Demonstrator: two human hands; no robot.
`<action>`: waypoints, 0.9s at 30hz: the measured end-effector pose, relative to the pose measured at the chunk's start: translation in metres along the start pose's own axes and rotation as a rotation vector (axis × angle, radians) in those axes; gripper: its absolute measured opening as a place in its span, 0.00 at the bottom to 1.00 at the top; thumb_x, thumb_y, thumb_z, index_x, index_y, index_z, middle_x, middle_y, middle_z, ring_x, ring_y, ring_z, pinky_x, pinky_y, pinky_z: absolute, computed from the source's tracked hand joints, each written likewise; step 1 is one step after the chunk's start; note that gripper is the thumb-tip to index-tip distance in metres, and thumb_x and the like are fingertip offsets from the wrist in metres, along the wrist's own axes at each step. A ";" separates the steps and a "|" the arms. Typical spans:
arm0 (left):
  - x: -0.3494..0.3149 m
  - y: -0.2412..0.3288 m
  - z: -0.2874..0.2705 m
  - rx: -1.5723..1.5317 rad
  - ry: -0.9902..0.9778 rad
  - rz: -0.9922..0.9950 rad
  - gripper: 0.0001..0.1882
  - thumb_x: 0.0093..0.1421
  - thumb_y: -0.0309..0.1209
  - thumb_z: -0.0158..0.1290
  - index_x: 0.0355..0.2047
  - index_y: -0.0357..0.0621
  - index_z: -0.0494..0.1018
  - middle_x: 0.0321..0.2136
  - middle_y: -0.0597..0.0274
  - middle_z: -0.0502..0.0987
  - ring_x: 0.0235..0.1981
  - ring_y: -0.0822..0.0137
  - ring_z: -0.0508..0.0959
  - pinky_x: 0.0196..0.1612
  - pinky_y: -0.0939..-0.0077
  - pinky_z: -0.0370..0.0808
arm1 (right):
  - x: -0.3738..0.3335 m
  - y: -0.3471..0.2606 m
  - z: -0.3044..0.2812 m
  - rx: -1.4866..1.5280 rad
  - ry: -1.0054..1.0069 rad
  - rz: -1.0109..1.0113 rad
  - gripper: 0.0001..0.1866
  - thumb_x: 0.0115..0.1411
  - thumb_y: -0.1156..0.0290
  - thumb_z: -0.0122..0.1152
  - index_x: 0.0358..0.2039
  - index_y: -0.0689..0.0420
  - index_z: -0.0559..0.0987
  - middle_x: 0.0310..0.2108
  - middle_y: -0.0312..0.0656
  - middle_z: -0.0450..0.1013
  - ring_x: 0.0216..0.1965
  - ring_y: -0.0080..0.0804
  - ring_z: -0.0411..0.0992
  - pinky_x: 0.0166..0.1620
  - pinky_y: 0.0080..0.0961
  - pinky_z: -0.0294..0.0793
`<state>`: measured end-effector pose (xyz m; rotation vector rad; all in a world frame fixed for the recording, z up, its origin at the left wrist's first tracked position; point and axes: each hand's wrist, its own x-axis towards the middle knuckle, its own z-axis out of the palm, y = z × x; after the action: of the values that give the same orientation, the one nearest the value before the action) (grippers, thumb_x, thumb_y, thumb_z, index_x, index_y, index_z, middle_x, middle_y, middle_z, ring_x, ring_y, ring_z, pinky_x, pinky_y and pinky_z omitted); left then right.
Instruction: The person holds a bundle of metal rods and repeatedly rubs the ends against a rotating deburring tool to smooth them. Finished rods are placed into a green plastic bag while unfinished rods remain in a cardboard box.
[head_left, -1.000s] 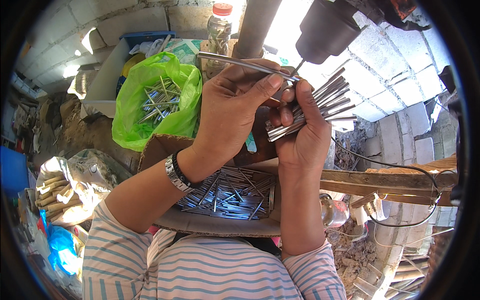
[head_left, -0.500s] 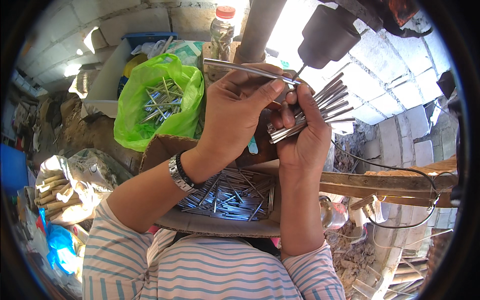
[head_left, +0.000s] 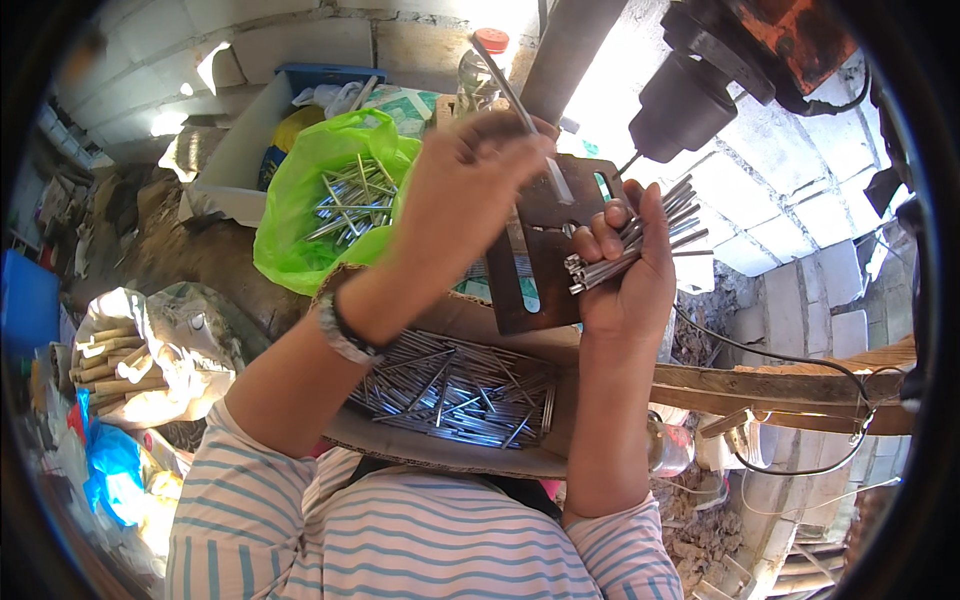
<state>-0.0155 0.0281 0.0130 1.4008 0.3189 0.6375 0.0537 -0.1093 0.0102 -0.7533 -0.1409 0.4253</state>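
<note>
Grey block walls stand all around me, and sun shines bright on them at the top. My left hand (head_left: pixel 470 190) is up high, and its fingers pinch one long metal rod (head_left: pixel 520 105) that points up and away from me. My right hand (head_left: pixel 630 270) is closed tight around a bunch of metal rods (head_left: pixel 630 240), and their ends stick out to the right like a fan. Between my two hands is a flat brown metal plate (head_left: pixel 545 260) with slots in it. Just above it hangs a dark drill head (head_left: pixel 685 105). Down by my tummy sits a cardboard tray (head_left: pixel 440 450) full of more shiny rods (head_left: pixel 450 385) lying every which way. To the left of my left hand is a green plastic bag (head_left: pixel 300 220) with rods inside too. Near it is a white tub (head_left: pixel 235 160). I wear a watch (head_left: pixel 340 330) on my left wrist and a stripy shirt (head_left: pixel 400 530).
</note>
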 end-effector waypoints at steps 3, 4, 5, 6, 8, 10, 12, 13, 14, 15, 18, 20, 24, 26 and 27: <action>0.013 0.011 -0.047 0.513 0.134 0.088 0.16 0.52 0.37 0.55 0.37 0.38 0.78 0.23 0.58 0.79 0.25 0.72 0.76 0.31 0.74 0.72 | 0.003 0.001 -0.007 0.036 -0.053 -0.009 0.19 0.64 0.60 0.53 0.45 0.63 0.66 0.24 0.40 0.67 0.22 0.25 0.63 0.28 0.25 0.65; 0.014 0.013 -0.063 0.710 0.163 0.081 0.18 0.51 0.38 0.55 0.38 0.39 0.78 0.25 0.55 0.79 0.26 0.67 0.78 0.33 0.70 0.73 | 0.004 0.002 -0.009 0.051 -0.053 -0.016 0.18 0.64 0.60 0.52 0.44 0.63 0.66 0.25 0.40 0.67 0.23 0.25 0.64 0.28 0.25 0.65; 0.015 0.015 -0.076 0.889 0.187 -0.005 0.18 0.51 0.37 0.56 0.38 0.38 0.78 0.28 0.56 0.80 0.29 0.67 0.78 0.36 0.72 0.73 | 0.005 0.002 -0.009 0.066 -0.053 -0.024 0.18 0.64 0.60 0.51 0.44 0.63 0.66 0.25 0.41 0.67 0.23 0.26 0.64 0.28 0.26 0.66; 0.015 0.014 -0.087 1.059 0.206 -0.081 0.18 0.51 0.37 0.56 0.38 0.37 0.78 0.32 0.56 0.80 0.32 0.67 0.79 0.39 0.74 0.73 | 0.005 0.003 -0.009 0.075 -0.050 -0.020 0.17 0.65 0.61 0.50 0.44 0.63 0.66 0.26 0.42 0.68 0.24 0.27 0.65 0.29 0.27 0.67; 0.014 0.010 -0.100 1.249 0.193 -0.143 0.19 0.51 0.38 0.57 0.40 0.38 0.77 0.32 0.53 0.80 0.32 0.64 0.79 0.40 0.72 0.73 | 0.006 0.004 -0.009 0.095 -0.063 -0.014 0.16 0.66 0.62 0.48 0.44 0.62 0.66 0.27 0.43 0.68 0.27 0.29 0.67 0.31 0.30 0.70; 0.013 0.003 -0.101 1.355 0.213 -0.056 0.20 0.51 0.39 0.57 0.41 0.39 0.77 0.32 0.53 0.80 0.32 0.61 0.79 0.40 0.71 0.73 | 0.006 0.004 -0.008 0.089 -0.066 -0.015 0.15 0.66 0.63 0.48 0.45 0.62 0.66 0.30 0.44 0.69 0.31 0.32 0.70 0.36 0.35 0.73; 0.009 -0.001 -0.091 1.373 0.260 0.131 0.21 0.51 0.39 0.58 0.41 0.39 0.77 0.32 0.53 0.80 0.33 0.59 0.79 0.41 0.70 0.73 | 0.006 0.004 -0.007 0.085 -0.048 -0.003 0.14 0.66 0.64 0.48 0.45 0.62 0.66 0.33 0.46 0.70 0.35 0.36 0.71 0.40 0.40 0.74; 0.010 -0.002 -0.083 1.212 0.213 0.265 0.20 0.51 0.39 0.59 0.41 0.40 0.77 0.31 0.55 0.80 0.32 0.61 0.79 0.41 0.71 0.73 | 0.005 0.003 -0.006 0.083 -0.021 0.009 0.14 0.65 0.64 0.48 0.45 0.61 0.66 0.35 0.46 0.70 0.38 0.38 0.72 0.43 0.43 0.74; 0.012 -0.002 -0.072 1.063 0.157 0.283 0.19 0.52 0.38 0.59 0.41 0.40 0.76 0.30 0.57 0.80 0.32 0.64 0.79 0.41 0.73 0.73 | 0.005 0.003 -0.005 0.090 0.002 0.019 0.14 0.65 0.65 0.48 0.45 0.61 0.66 0.36 0.47 0.70 0.41 0.40 0.72 0.45 0.45 0.74; 0.011 -0.002 -0.058 0.829 0.056 0.354 0.16 0.53 0.36 0.59 0.39 0.40 0.77 0.29 0.59 0.79 0.31 0.67 0.78 0.40 0.75 0.72 | 0.005 0.003 -0.004 0.090 -0.003 0.022 0.14 0.65 0.65 0.49 0.44 0.62 0.66 0.38 0.48 0.70 0.43 0.41 0.71 0.46 0.47 0.73; -0.006 0.003 -0.022 0.546 -0.145 0.351 0.13 0.52 0.36 0.59 0.34 0.39 0.77 0.25 0.56 0.78 0.27 0.64 0.77 0.35 0.73 0.73 | 0.007 0.004 -0.004 0.119 -0.046 0.023 0.13 0.64 0.67 0.50 0.44 0.62 0.66 0.41 0.49 0.69 0.49 0.45 0.70 0.49 0.50 0.72; -0.014 0.008 -0.007 0.522 -0.208 0.331 0.13 0.51 0.35 0.59 0.32 0.38 0.78 0.23 0.54 0.78 0.24 0.61 0.77 0.32 0.71 0.73 | 0.008 0.004 -0.005 0.141 -0.093 0.018 0.12 0.64 0.67 0.50 0.43 0.62 0.66 0.42 0.50 0.69 0.51 0.47 0.68 0.50 0.50 0.72; -0.017 0.012 0.005 0.557 -0.216 0.300 0.10 0.50 0.32 0.59 0.30 0.38 0.78 0.22 0.53 0.77 0.22 0.61 0.77 0.31 0.72 0.73 | 0.009 0.003 -0.009 0.170 -0.110 0.019 0.10 0.64 0.70 0.49 0.42 0.63 0.67 0.46 0.56 0.69 0.57 0.53 0.63 0.59 0.49 0.63; -0.015 0.011 0.006 0.528 -0.225 0.296 0.09 0.50 0.31 0.59 0.30 0.38 0.78 0.21 0.54 0.77 0.22 0.61 0.77 0.31 0.73 0.73 | 0.009 0.003 -0.010 0.183 -0.112 0.021 0.09 0.64 0.70 0.49 0.41 0.63 0.67 0.47 0.56 0.69 0.57 0.53 0.62 0.59 0.48 0.63; -0.015 0.010 0.007 0.485 -0.240 0.293 0.09 0.50 0.30 0.59 0.30 0.38 0.78 0.21 0.54 0.77 0.22 0.61 0.77 0.31 0.73 0.73 | 0.010 0.003 -0.010 0.190 -0.113 0.017 0.09 0.64 0.70 0.49 0.41 0.63 0.67 0.47 0.56 0.69 0.58 0.53 0.62 0.59 0.48 0.63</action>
<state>-0.0259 0.0142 0.0216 1.9947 0.0748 0.6447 0.0639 -0.1093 0.0005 -0.5436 -0.1976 0.4905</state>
